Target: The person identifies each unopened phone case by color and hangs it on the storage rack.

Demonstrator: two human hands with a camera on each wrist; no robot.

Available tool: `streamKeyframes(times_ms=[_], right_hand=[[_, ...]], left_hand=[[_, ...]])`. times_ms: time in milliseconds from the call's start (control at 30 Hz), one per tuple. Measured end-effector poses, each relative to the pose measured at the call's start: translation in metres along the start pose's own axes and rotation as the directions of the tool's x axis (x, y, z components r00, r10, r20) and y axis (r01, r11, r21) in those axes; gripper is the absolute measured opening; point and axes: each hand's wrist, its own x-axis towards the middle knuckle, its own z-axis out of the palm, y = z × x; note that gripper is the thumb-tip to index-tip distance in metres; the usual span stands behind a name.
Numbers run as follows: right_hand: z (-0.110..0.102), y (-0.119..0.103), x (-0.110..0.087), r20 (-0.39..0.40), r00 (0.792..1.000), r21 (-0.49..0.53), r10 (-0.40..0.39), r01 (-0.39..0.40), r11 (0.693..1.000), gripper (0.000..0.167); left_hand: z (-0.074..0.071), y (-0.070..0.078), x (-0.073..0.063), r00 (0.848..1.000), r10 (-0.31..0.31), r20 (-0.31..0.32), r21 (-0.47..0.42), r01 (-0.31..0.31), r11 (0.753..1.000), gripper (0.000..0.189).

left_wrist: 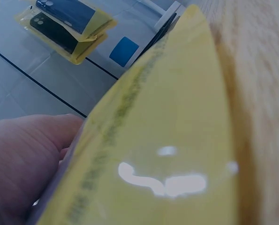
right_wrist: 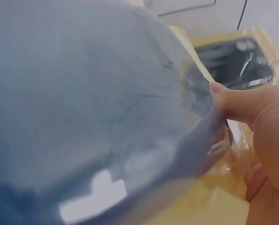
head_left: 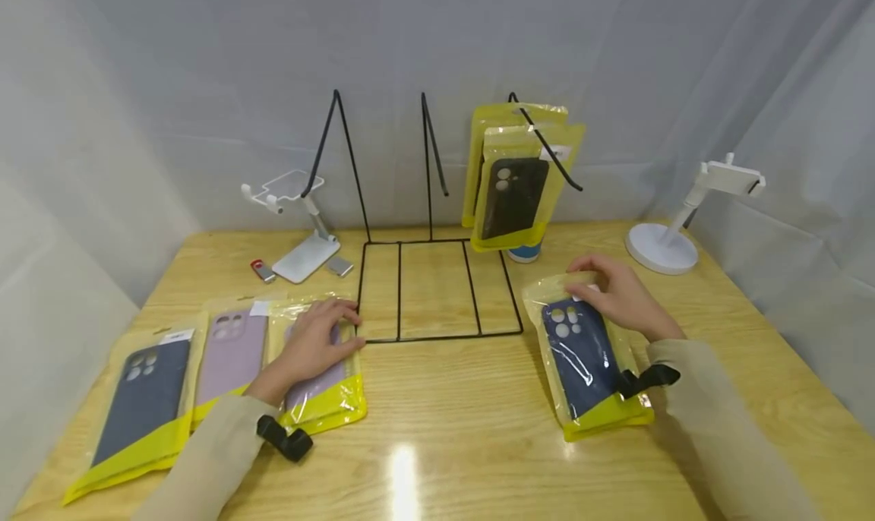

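Observation:
My right hand [head_left: 618,297] pinches the top of a bagged dark blue phone case [head_left: 581,361], the thumb lying across its front. This bag has a clear yellow-tinted front and a solid yellow bottom, and it tilts above the right of the table. In the right wrist view the blue case [right_wrist: 92,93] fills most of the picture, with the thumb at its edge. My left hand [head_left: 317,342] rests with loosely spread fingers over a bagged purple phone case [head_left: 324,392]. Its fingertips reach the left side of a black wire rack [head_left: 437,339].
Another bagged purple case [head_left: 229,350] and a bagged dark blue case [head_left: 146,392] lie at left. Two bags, a black phone case [head_left: 516,194] in front, hang on the rack's right hook. White phone stands [head_left: 307,255] [head_left: 661,247] and a red USB stick [head_left: 263,270] stand or lie behind.

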Motion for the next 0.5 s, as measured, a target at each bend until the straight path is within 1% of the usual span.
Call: streamKeyframes(times_ms=[100, 233, 333, 400, 500], right_hand=[[0.001, -0.013, 0.004, -0.022, 0.999, 0.057, -0.043, 0.044, 0.997, 0.022], [0.005, -0.03, 0.008, -0.047, 0.998, 0.101, -0.049, 0.054, 0.993, 0.025], [0.011, -0.04, 0.011, -0.067, 0.995, 0.115, -0.08, 0.088, 0.989, 0.026], [0.015, -0.047, 0.013, -0.073, 0.991, 0.126, -0.113, 0.122, 0.984, 0.027], [0.022, -0.055, 0.017, -0.091, 0.98, 0.137, -0.178, 0.189, 0.972, 0.028]], left_hand=[[-0.001, 0.0, 0.0, 1.0, 0.001, 0.003, -0.001, -0.001, 1.0, 0.027], [-0.001, 0.001, 0.0, 1.0, -0.002, 0.008, -0.006, 0.003, 1.0, 0.027], [-0.002, 0.001, 0.001, 1.0, -0.005, 0.009, -0.009, 0.005, 1.0, 0.027], [-0.002, 0.001, 0.0, 1.0, -0.006, 0.009, -0.013, 0.007, 1.0, 0.028], [-0.002, 0.0, 0.0, 1.0, -0.005, 0.009, -0.013, 0.005, 1.0, 0.028]])
